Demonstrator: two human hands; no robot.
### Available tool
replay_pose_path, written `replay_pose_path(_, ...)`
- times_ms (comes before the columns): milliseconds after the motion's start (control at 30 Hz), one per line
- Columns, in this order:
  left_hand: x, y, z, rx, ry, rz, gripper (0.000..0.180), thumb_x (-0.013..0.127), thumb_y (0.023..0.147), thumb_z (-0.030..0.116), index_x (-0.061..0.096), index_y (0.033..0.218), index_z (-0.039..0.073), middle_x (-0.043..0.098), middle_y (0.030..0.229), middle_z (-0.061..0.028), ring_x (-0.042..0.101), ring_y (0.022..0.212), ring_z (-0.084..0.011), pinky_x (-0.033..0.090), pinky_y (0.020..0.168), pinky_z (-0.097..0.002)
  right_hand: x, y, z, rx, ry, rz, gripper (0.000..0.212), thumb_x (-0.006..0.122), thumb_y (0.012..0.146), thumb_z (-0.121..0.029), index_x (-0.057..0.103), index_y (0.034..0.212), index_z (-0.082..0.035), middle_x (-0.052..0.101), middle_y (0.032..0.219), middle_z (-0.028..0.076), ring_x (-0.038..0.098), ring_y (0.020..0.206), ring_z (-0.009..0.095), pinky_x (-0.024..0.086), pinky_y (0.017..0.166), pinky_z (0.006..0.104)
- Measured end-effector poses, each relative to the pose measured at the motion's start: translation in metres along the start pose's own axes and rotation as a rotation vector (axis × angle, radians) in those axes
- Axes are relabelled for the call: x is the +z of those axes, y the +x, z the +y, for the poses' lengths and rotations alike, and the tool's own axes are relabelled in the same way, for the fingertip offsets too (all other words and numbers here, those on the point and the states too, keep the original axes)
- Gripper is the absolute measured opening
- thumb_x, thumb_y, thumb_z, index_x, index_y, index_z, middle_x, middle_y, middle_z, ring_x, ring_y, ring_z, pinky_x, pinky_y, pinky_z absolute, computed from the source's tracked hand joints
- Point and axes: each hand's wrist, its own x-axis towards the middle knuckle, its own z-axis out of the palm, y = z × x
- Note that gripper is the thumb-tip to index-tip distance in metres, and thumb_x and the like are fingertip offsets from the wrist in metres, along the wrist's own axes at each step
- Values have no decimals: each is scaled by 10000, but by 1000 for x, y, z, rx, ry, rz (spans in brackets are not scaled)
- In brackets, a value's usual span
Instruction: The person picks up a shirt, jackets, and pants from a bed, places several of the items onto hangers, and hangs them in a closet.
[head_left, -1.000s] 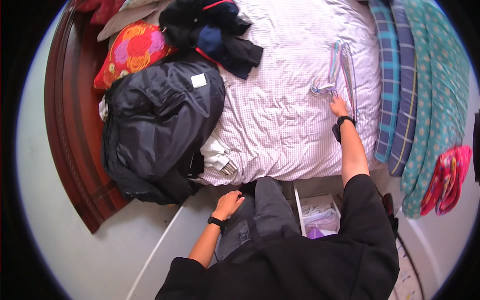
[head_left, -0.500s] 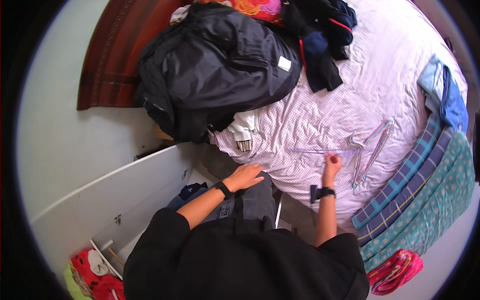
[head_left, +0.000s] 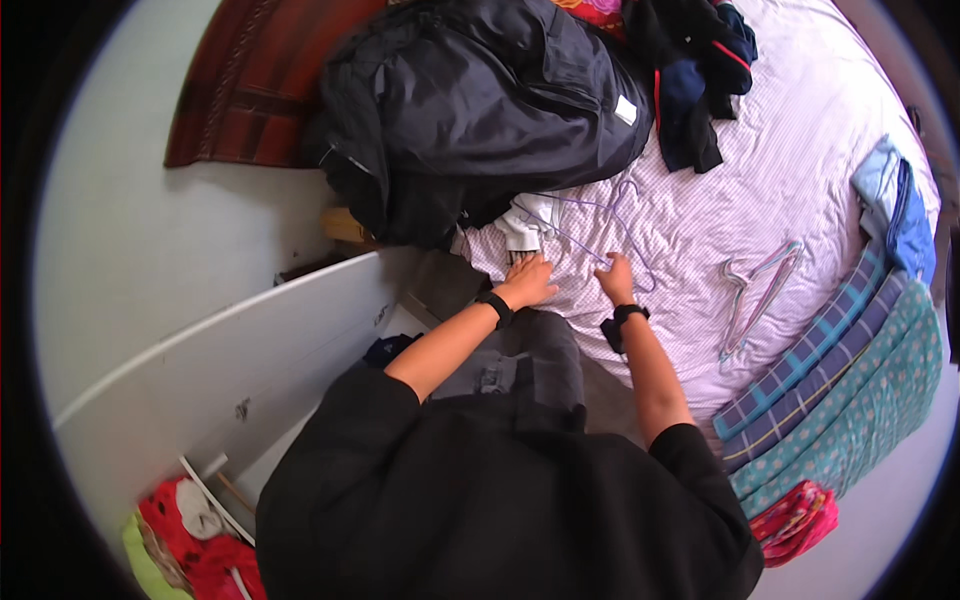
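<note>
My right hand (head_left: pixel 617 279) is closed on a thin purple clothes hanger (head_left: pixel 636 240), held low over the bed. The hanger's frame spreads up and left toward a white garment (head_left: pixel 530 220) with a dark-striped cuff, which pokes out from beneath a big black jacket (head_left: pixel 500 110). My left hand (head_left: pixel 527 282) lies at the near end of that cuff, fingers stretched toward it; whether they press on the cloth I cannot tell. Farther right, several hangers (head_left: pixel 738 290) lie together on the bedsheet (head_left: pixel 780 170).
Dark clothes with red piping (head_left: pixel 690 90) lie beyond the jacket. Along the bed's right edge are blue jeans (head_left: pixel 905 220), checked cloth (head_left: pixel 800 345) and teal dotted cloth (head_left: pixel 850 400). A white board (head_left: pixel 250 340) stands at left, below the dark wooden headboard (head_left: pixel 250 90).
My right hand has brought the purple hanger left, and its frame has turned to face up. My left hand has moved forward and right, up to the striped cuff. The view has shifted slightly.
</note>
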Motion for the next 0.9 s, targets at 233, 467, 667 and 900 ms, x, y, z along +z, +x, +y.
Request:
replay_pose_path(233, 57, 25, -75, 51, -10, -156, 374, 643, 836, 308, 606, 1060, 11, 538, 1149, -166, 484, 1164, -340, 378, 988, -467, 30, 66, 30, 223, -371, 31, 804, 762, 726, -312, 386, 1365, -1, 393, 1443, 220, 459, 1255, 379, 412, 1008, 527)
replay_pose_path(467, 20, 37, -96, 170, -196, -27, 539, 699, 801, 254, 482, 1244, 36, 514, 1158, -161, 488, 1163, -358, 438, 948, -447, 37, 65, 28, 320, -137, 144, 382, 591, 821, -361, 596, 701, 2, 618, 790, 218, 600, 880, 405, 461, 770, 472)
replay_pose_path(667, -65, 33, -111, 294, -207, 244, 913, 791, 693, 258, 297, 1419, 7, 359, 1392, -186, 378, 1284, -368, 336, 1071, -437, 13, -12, -111, -187, -298, 584, 260, 688, 689, -148, 452, 613, -72, 458, 658, 105, 484, 663, 325, 375, 604, 450)
replay_pose_path(900, -159, 11, -56, 609, -234, -46, 749, 752, 766, 282, 421, 1410, 93, 667, 975, -185, 672, 828, -320, 524, 745, -405, -93, -16, -292, -484, -62, 407, 160, 580, 612, -110, 438, 639, -42, 402, 653, 118, 423, 637, 308, 348, 615, 402)
